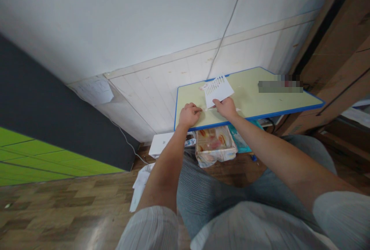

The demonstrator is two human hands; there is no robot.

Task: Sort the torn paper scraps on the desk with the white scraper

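Observation:
My right hand grips a white sheet of card by its lower edge, thumb on top. A row of narrow slots or marks runs along the card's far side, and the card is tilted above the pale yellow table with a blue edge. My left hand rests on the tabletop just left of the card. Its fingers are curled together, and whatever they may pinch is too small to make out. A small pinkish-white scrap lies partly behind the card. Some whitish material shows on the table between and beside the hands.
Beneath the table's front edge are a cloth-lined basket, a teal package and a white box. Large cardboard boxes stand at the right. A cable runs down the wall behind the table. Something on the table's right side is blurred out.

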